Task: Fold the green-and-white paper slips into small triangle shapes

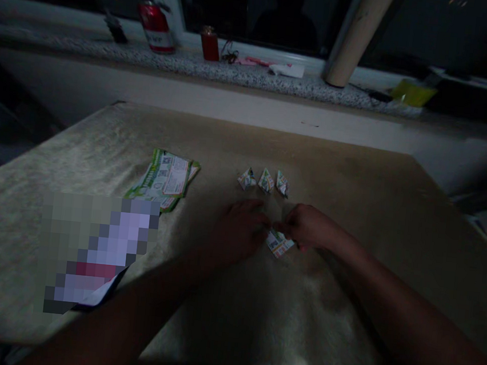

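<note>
A small folded piece of printed paper (pixel 279 247), white with green and orange marks, lies on the table between my hands. My right hand (pixel 306 226) is closed, its curled fingers at the paper's upper right edge. My left hand (pixel 243 228) rests low over the table with fingers stretched out, their tips touching the paper's left edge. Just beyond my hands stand three small folded paper pieces in a row: a left one (pixel 247 179), a middle one (pixel 266 180) and a right one (pixel 282 183). Dim light hides the exact fingertip contact.
Green-and-white printed packets (pixel 164 178) lie at the left, touching a phone (pixel 101 292) with a blurred-out screen. A cloth (pixel 347 181) covers the table. On the windowsill (pixel 181 70) are a red can (pixel 155 28), a red jar (pixel 209 44) and a cardboard tube (pixel 358 41).
</note>
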Motion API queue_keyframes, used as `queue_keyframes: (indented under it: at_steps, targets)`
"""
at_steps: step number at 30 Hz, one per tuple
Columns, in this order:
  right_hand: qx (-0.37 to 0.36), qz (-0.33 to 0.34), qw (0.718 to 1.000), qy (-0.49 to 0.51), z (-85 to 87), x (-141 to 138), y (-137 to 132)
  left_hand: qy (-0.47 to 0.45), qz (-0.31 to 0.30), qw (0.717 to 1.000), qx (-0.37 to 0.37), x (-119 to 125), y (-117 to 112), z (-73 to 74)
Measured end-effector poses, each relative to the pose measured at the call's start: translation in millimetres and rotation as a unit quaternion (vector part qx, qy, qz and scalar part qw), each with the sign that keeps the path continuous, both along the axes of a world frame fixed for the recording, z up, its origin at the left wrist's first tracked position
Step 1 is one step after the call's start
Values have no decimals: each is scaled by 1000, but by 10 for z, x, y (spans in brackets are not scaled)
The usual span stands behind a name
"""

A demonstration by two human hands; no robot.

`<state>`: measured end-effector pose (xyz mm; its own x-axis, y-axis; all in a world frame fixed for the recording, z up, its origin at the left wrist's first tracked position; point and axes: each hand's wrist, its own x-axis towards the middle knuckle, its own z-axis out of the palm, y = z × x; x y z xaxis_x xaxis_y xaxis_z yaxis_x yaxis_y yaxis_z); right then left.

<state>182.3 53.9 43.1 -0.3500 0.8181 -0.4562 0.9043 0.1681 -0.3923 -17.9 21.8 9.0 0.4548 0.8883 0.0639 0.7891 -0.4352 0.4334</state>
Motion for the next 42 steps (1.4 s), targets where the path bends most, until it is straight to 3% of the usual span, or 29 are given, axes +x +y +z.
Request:
queue_keyframes:
  at_steps: [12,20,24,28,31,36,42]
  targets:
    - [1,48,999,-24,-1,-117,40,42,-71,996,39,-94,30,-12]
    - [12,36,998,-42,-61,-145,123,60,-94,990,82,-98,61,-54]
    - [66,-4,998,12,-120,-20,80,82,-104,986,103,-104,62,-26]
    - [113,-6,978,176,-180,216,13,74,-99,984,129,-77,3,48]
    - [170,53,951,252,-222,358,-67,51,-99,985,133,-8,-84,85]
    - [270,193,907,259,-284,389,-195,57,-111,987,105,128,-195,73]
    - [264,206,912,235,-273,384,-261,15,-134,988,75,72,-139,58]
